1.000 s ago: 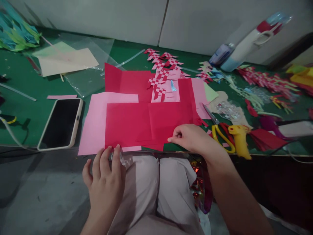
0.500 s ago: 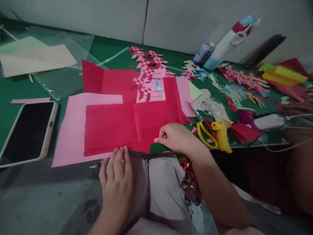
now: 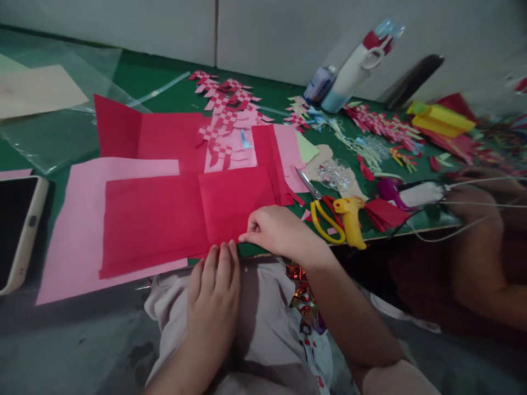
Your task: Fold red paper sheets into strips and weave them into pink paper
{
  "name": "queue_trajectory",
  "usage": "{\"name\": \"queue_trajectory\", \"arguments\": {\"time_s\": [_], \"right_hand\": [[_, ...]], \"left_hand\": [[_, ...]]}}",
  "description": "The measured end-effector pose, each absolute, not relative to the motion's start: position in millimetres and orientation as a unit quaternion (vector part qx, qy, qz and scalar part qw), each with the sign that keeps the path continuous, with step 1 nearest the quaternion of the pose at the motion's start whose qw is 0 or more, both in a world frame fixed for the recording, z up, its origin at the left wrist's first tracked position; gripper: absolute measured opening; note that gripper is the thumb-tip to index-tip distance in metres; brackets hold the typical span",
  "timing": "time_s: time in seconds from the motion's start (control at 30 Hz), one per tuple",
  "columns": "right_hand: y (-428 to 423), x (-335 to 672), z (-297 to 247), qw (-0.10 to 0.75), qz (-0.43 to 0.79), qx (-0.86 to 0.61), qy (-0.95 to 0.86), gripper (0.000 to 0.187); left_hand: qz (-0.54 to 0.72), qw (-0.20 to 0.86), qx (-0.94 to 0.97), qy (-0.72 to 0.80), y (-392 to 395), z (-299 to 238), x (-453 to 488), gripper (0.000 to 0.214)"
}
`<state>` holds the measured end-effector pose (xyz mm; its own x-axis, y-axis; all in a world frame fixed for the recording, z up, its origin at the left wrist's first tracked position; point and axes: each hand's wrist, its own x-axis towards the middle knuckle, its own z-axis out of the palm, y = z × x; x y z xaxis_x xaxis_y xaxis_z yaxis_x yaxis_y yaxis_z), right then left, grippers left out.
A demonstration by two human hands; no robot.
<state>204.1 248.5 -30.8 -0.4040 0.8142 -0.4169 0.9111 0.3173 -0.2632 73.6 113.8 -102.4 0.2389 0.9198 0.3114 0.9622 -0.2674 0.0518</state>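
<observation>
A red paper sheet (image 3: 181, 214) lies folded over a larger pink sheet (image 3: 66, 241) at the near edge of the green table (image 3: 164, 93). My right hand (image 3: 280, 233) pinches the red sheet's lower right corner with thumb and curled fingers. My left hand (image 3: 214, 296) lies flat with its fingers together, fingertips touching the red sheet's near edge beside the right hand. Another red sheet (image 3: 144, 134) lies behind, and several woven red-and-pink paper pieces (image 3: 222, 118) are spread beyond it.
A phone (image 3: 16, 230) lies at the left edge. Yellow-handled scissors (image 3: 325, 216) and a yellow glue gun (image 3: 349, 216) sit right of my right hand. A bottle (image 3: 354, 66) leans on the wall. Another person's arm (image 3: 481, 252) is at the right.
The view has swung right. My left hand slid right along the red sheet's near edge until it met my right hand, which keeps its pinch on the corner.
</observation>
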Motion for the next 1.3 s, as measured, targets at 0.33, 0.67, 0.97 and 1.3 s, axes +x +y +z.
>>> {"name": "queue_trajectory", "arguments": {"time_s": [0.33, 0.67, 0.97, 1.3], "right_hand": [[243, 247, -37, 0.002, -0.238, 0.562, 0.792, 0.026], [242, 248, -47, -0.015, -0.204, 0.561, 0.802, 0.028], [244, 246, -46, 0.005, -0.198, 0.569, 0.798, 0.028], [244, 245, -46, 0.012, -0.196, 0.567, 0.800, 0.026]], "left_hand": [[-0.134, 0.056, -0.775, -0.615, 112, -106, 75, 0.070], [-0.126, 0.030, -0.768, -0.627, 109, -112, 75, 0.072], [-0.111, 0.046, -0.766, -0.631, 107, -111, 78, 0.072], [-0.089, 0.062, -0.764, -0.636, 108, -108, 82, 0.066]]}}
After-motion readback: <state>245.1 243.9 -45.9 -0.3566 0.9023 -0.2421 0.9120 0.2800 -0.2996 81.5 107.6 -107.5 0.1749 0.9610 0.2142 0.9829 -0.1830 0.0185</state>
